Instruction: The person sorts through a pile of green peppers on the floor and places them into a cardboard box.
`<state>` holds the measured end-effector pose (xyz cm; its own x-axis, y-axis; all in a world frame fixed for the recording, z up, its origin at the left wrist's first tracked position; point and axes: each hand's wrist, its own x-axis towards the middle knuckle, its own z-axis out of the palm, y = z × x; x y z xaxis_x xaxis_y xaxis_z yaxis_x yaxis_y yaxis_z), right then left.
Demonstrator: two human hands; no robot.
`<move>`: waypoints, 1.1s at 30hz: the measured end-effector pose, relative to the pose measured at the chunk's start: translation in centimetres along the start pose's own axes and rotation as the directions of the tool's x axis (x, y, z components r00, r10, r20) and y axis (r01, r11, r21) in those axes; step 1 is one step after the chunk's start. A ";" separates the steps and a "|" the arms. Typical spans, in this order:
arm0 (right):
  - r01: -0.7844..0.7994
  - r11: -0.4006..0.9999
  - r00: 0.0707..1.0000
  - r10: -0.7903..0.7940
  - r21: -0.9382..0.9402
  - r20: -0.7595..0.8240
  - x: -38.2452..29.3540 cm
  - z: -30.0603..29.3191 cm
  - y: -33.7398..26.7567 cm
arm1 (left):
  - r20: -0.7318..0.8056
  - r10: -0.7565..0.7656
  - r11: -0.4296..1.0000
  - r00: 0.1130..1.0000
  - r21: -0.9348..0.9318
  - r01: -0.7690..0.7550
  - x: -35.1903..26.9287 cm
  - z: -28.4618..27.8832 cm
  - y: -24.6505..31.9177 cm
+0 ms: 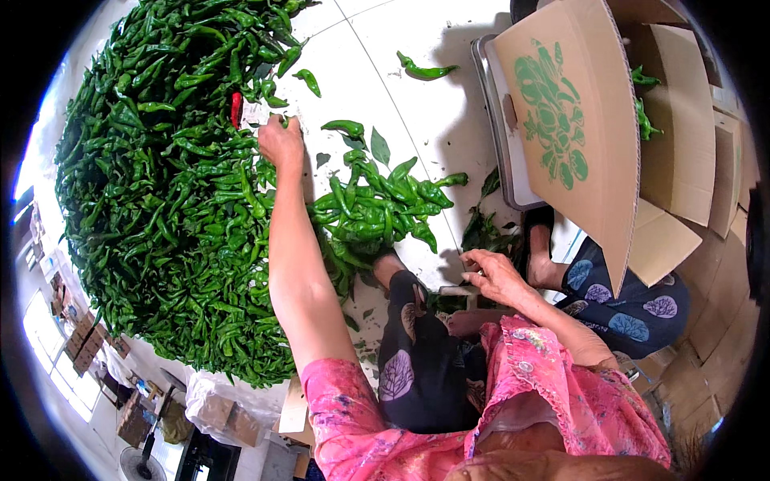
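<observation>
My left hand (280, 142) reaches to the right edge of a large heap of green chili peppers (162, 198). A bit of green shows between its thumb and fingers, but whether they grip a pepper is unclear. Just beyond it lies one red pepper (236, 109) on the heap. To the right of my left forearm is a smaller pile of green peppers (385, 201) on the pale tiled floor (391, 72). My right hand (494, 275) is held above my lap, fingers apart and nothing in it, near some dark leaves (490, 234).
An open cardboard box (601, 78) with a printed vegetable picture stands at the right on a metal-rimmed tray or platform (505, 174); green peppers (646, 117) show inside. One loose pepper (426, 69) lies on the floor ahead. A fan (143, 463) and plastic-wrapped cartons (225, 415) are lower left.
</observation>
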<state>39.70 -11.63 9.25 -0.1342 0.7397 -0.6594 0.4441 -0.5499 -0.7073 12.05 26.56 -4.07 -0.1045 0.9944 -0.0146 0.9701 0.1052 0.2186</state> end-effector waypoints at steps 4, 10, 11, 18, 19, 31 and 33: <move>0.022 0.998 0.999 -0.024 0.060 0.041 0.7 0.2 -1.7 | 0.177 0.067 0.970 0.982 0.217 -0.106 0.0 0.3 0.0; 0.093 0.993 0.993 -0.099 0.078 0.071 1.0 0.5 -0.7 | 0.354 0.154 0.986 0.922 -0.114 -0.121 -10.4 -3.0 -8.3; 0.101 0.992 0.993 -0.105 0.080 0.045 0.8 0.8 -0.2 | 0.331 0.141 0.978 0.933 -0.196 -0.078 -13.6 -5.4 -9.8; -0.041 0.951 0.995 0.011 0.307 0.099 0.9 3.5 4.4 | 0.588 -0.337 0.875 0.736 -0.093 0.474 -37.5 -28.0 -19.2; -0.079 0.936 0.990 0.032 0.343 0.140 1.2 3.3 4.4 | 0.582 -0.359 0.905 0.729 0.025 0.426 -41.4 -30.4 -21.8; -0.132 0.934 0.980 0.072 0.333 0.185 1.3 4.0 4.8 | 0.864 -0.393 0.919 0.315 0.360 0.157 -69.4 -37.5 -18.7; -0.130 0.946 0.990 0.105 0.299 0.098 2.1 3.5 5.1 | 0.781 -0.386 0.888 0.491 0.169 0.428 -59.8 -33.6 -14.5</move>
<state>38.54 -14.24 3.34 -0.1729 0.6365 -0.7517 0.1729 -0.7317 -0.6593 -3.12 -34.75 26.45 -0.2545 0.4543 -0.8537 0.8533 0.5209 0.0228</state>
